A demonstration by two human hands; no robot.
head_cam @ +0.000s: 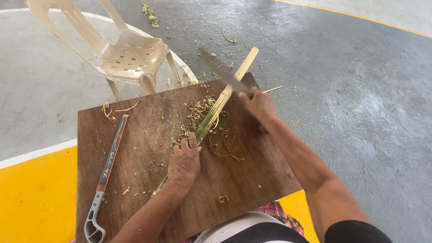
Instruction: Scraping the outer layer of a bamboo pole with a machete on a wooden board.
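Your left hand [184, 161], at centre frame, lies palm down with fingers curled over a bamboo strip [215, 110], pinning it flat to the board [135, 148]. The strip runs diagonally from below that hand, lower centre, up to the board's far edge and beyond it, upper centre; its lower length is green, its far end pale and bare. Your right hand [257, 103], right of centre, is closed around the handle of a knife [221, 71], whose blade points toward the upper left and meets the strip near the board's top edge. The blade is blurred, so the exact contact point cannot be told. Curled shavings [198, 114] lie on the board around the strip, thickest between your two hands. Near the board's left edge a hand saw [105, 175] with a grey handle lies apart from both hands. A beige plastic chair [128, 54] stands on the grey floor [360, 112], upper left, just past the board. The floor at lower left is painted yellow.
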